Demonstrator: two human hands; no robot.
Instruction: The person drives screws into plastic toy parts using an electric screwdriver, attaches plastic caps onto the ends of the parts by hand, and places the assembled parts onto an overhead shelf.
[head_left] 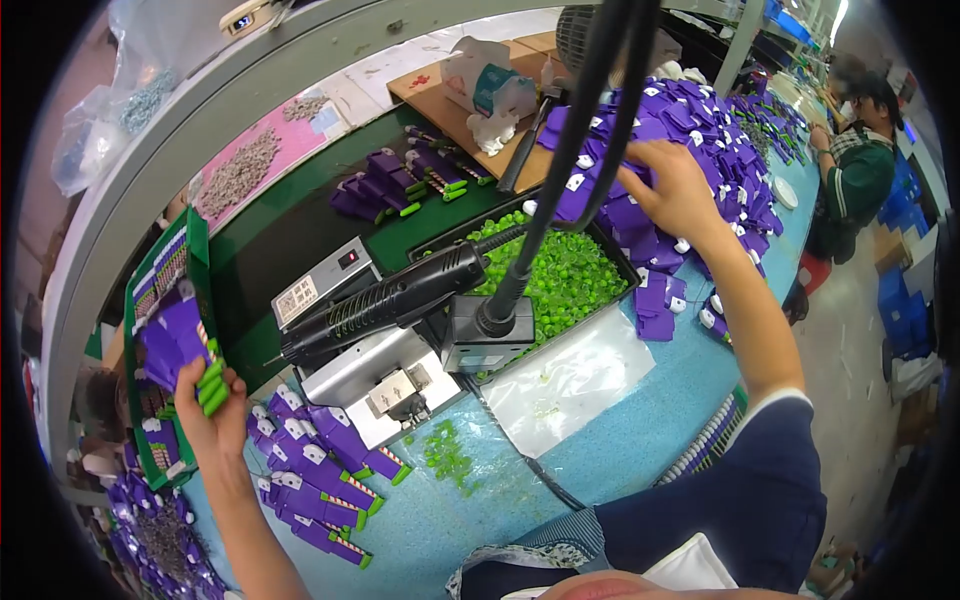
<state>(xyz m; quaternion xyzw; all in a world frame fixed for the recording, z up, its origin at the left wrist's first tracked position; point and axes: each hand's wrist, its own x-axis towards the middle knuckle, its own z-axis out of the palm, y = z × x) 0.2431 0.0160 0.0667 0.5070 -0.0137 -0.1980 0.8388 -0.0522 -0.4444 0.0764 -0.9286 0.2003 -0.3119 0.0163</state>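
— Behind everything, a person in dark green [855, 185] is showing toward 2 o'clock, and a pale blue surface [690, 395] is spreading below. Where are the held purple pieces [175, 338] sitting?

— They're hovering at 9 o'clock, overlapping the green crate [203, 270] from this view. Their long axis is running from 11 to 5: purple bodies are aiming at 11, green ends [212, 388] are finishing by the fingers.

— How is the left arm [245, 520] posing?

— Its forearm is sloping up from 7 o'clock, pointing toward 11. The left hand [212, 410] is gripping the bunch, fingers curling around it near the green ends.

— And the right?

— That forearm is slanting up from 4 o'clock toward 11, holding the right hand [680, 195] over the purple pile [700, 130] at 2 o'clock. Thumb and forefinger are standing apart; I'm failing to tell whether they're pinching a piece, because black cables [582, 100] are crossing near the fingertips.

— What about the laid-out pieces [338, 432] at 7 o'clock?

— They're fanning out on the surface, green ends pointing toward 4 o'clock.
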